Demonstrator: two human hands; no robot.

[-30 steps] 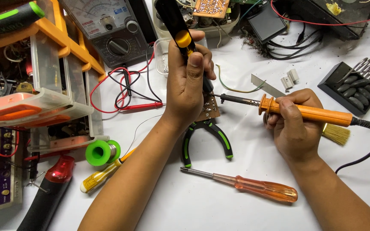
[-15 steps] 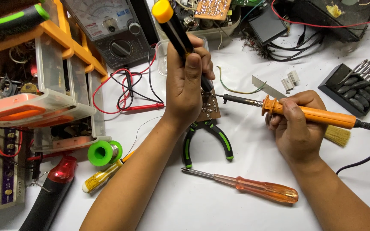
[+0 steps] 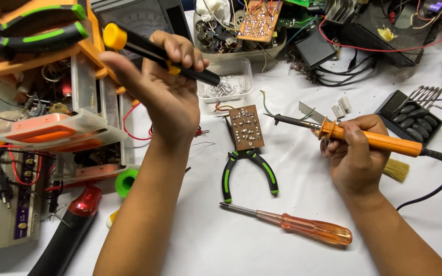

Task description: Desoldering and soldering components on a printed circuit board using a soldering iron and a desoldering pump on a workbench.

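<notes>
Head view: the left hand (image 3: 172, 97) was raised at ten o'clock of the bench, fingers curled shut around a black pump (image 3: 159, 53) with a yellow cap, a desoldering tool by the look of it, held well above the white tabletop (image 3: 205, 245). The right hand (image 3: 356, 158), at three o'clock, was closed in a pen grip on an orange iron (image 3: 372, 140), its dark tip pointing toward nine o'clock and stopping near, but apart from, the brown board (image 3: 246, 127). The board lay at the centre, solder side up, its lower edge seemingly gripped in the nose of green-handled pliers (image 3: 249, 171).

The likeliest trouble was a burn: the tip hovered low over the table and close to loose wires, and a slip of the wrist could have scorched the cloth or the left forearm crossing at six o'clock. The board, held only by unattended pliers, could have skidded under pressure. The iron's cord (image 3: 436, 181) trailed off at four o'clock and might have snagged on the brush (image 3: 397, 169) beneath the hand.

An orange screwdriver (image 3: 303, 227) lay at six o'clock. A clear tray (image 3: 228, 84) of metal bits sat at twelve o'clock, a parts organiser (image 3: 52, 117) crowded nine o'clock, and a green solder spool (image 3: 125, 182) sat just beside the forearm.
</notes>
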